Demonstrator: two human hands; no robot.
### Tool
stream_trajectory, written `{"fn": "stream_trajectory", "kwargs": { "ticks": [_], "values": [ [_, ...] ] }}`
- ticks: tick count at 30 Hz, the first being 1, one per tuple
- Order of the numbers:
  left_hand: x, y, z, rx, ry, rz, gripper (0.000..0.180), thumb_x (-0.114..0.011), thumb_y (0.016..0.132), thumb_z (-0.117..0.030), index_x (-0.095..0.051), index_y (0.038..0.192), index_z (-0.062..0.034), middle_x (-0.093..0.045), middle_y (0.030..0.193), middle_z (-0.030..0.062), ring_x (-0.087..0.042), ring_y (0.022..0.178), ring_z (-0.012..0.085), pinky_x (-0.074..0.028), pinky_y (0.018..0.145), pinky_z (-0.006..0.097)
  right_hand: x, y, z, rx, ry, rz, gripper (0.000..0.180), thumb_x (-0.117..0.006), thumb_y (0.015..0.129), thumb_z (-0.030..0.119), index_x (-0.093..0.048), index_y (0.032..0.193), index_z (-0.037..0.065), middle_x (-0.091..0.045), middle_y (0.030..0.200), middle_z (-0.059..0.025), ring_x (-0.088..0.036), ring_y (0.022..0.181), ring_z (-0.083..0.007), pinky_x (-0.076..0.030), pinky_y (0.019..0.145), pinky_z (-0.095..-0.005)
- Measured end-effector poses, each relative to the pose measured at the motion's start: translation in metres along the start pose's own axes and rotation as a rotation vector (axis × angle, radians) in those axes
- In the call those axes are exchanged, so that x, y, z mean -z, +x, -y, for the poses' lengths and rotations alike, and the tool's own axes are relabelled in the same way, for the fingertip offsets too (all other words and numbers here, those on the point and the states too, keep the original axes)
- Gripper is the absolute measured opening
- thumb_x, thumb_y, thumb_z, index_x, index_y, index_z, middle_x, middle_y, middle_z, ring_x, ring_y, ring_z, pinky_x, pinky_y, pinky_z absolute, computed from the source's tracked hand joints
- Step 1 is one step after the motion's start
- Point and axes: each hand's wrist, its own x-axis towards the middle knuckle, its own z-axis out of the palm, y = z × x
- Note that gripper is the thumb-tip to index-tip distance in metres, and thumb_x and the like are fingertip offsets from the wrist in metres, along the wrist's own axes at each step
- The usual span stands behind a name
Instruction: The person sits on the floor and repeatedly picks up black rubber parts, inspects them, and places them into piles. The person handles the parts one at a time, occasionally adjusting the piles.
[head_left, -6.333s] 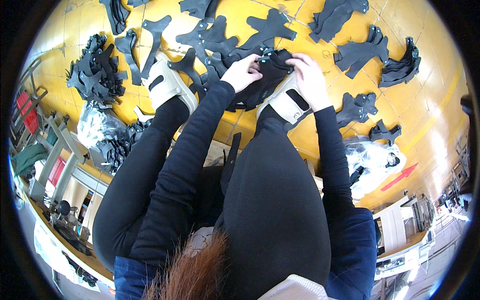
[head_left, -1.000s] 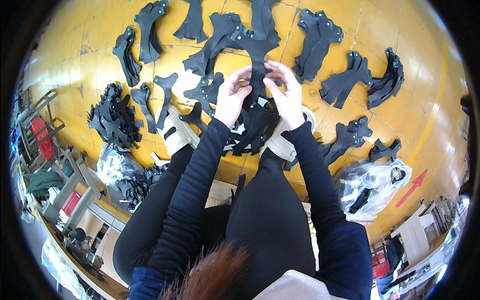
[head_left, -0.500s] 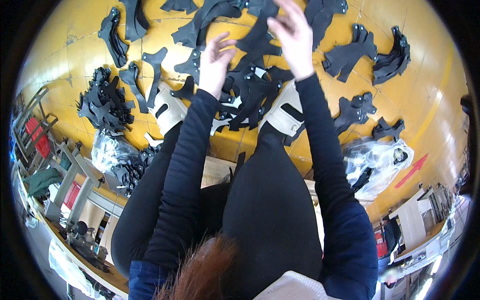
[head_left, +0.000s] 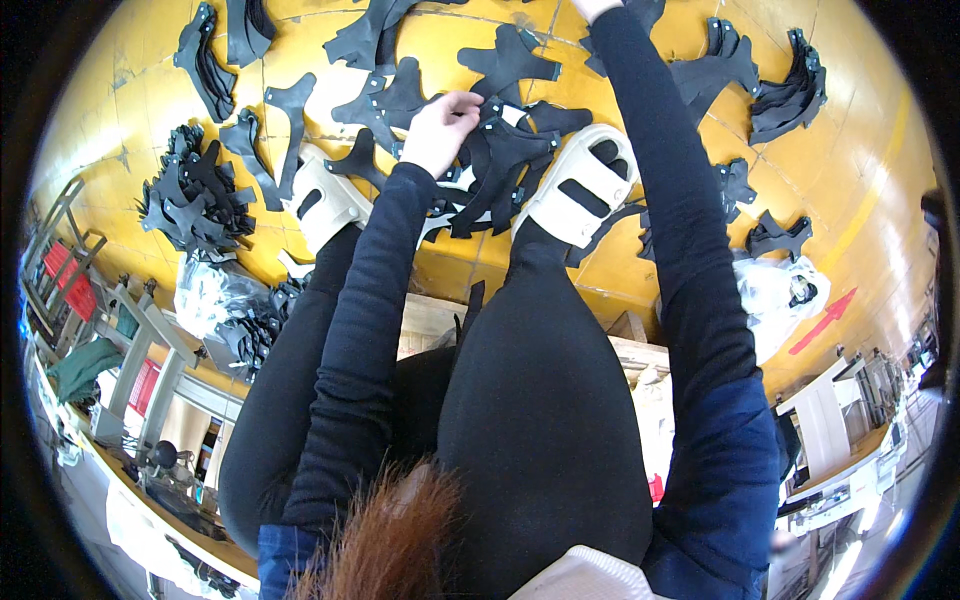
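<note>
My left hand (head_left: pixel 440 128) pinches a flat black cut piece at the top of a heap of black pieces (head_left: pixel 497 172) lying on the yellow floor (head_left: pixel 120 130) between my two white sandals (head_left: pixel 582 196). My right arm stretches far forward. Only the wrist end of my right hand (head_left: pixel 596 8) shows at the top edge, near a single flat black piece (head_left: pixel 510 58); its fingers are cut off by the rim. More black pieces lie spread in small groups across the floor in front of me.
A big pile of black pieces (head_left: pixel 190 195) lies at the left, with a clear plastic bag of them (head_left: pixel 225 310) below it. Another plastic bag (head_left: pixel 785 290) and a red floor arrow (head_left: pixel 825 320) are at the right. Metal racks (head_left: pixel 70 280) stand far left.
My right hand left the heap between my feet and reached far forward to the picture's top edge. My left hand stayed on the heap.
</note>
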Motion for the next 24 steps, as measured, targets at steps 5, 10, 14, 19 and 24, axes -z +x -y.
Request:
{"fn": "stream_trajectory", "kwargs": {
  "ticks": [5,10,14,19,24],
  "values": [
    [-0.013,-0.011,0.0,0.008,0.074,0.013,0.031,-0.065,0.08,-0.005,-0.063,0.111,-0.0021,-0.068,0.097,0.0097,-0.063,0.077,0.0168,-0.051,0.078,0.028,0.056,-0.064,0.053,-0.554,0.24,0.286,0.047,-0.063,0.086,0.008,-0.051,0.131,0.003,-0.059,0.124,-0.0143,-0.055,0.117,-0.0185,-0.039,0.103,-0.0303],
    [-0.011,-0.011,0.009,-0.014,0.063,0.013,0.036,-0.064,0.078,0.002,-0.061,0.113,-0.0013,-0.067,0.102,0.011,-0.064,0.08,0.0169,-0.052,0.079,0.028,0.076,-0.16,0.1,-0.5,0.099,0.31,0.018,-0.061,0.089,0.011,-0.068,0.105,0.005,-0.071,0.09,-0.0059,-0.066,0.079,-0.0132,-0.05,0.073,-0.0255],
    [-0.003,-0.009,0.008,0.07,-0.014,0.094,0.039,-0.063,0.078,0.004,-0.059,0.117,-0.0012,-0.066,0.104,0.0106,-0.062,0.084,0.015,-0.051,0.082,0.028,0.077,-0.199,0.116,-0.358,-0.343,0.444,0.021,-0.064,0.084,0.014,-0.068,0.105,0.01,-0.067,0.095,-0.0065,-0.061,0.096,-0.0216,-0.047,0.086,-0.0331],
    [-0.006,-0.01,-0.001,0.061,0.091,0.125,0.039,-0.066,0.078,0.001,-0.06,0.116,-0.0023,-0.065,0.095,0.0062,-0.06,0.082,0.0122,-0.05,0.078,0.027,0.068,-0.215,0.118,-0.16,-0.571,0.432,0.023,-0.065,0.078,0.013,-0.068,0.101,0.015,-0.064,0.099,-0.0027,-0.057,0.1,-0.0239,-0.039,0.098,-0.0386],
    [-0.012,-0.015,-0.002,0.087,0.145,0.172,0.028,-0.07,0.078,-0.006,-0.064,0.105,-0.0034,-0.06,0.086,0.0029,-0.057,0.075,0.0113,-0.049,0.075,0.026,0.07,-0.214,0.109,-0.196,-0.5,0.471,0.017,-0.066,0.077,0.014,-0.068,0.094,0.015,-0.062,0.089,-0.0002,-0.057,0.093,-0.0221,-0.04,0.093,-0.0374]
  ]
}}
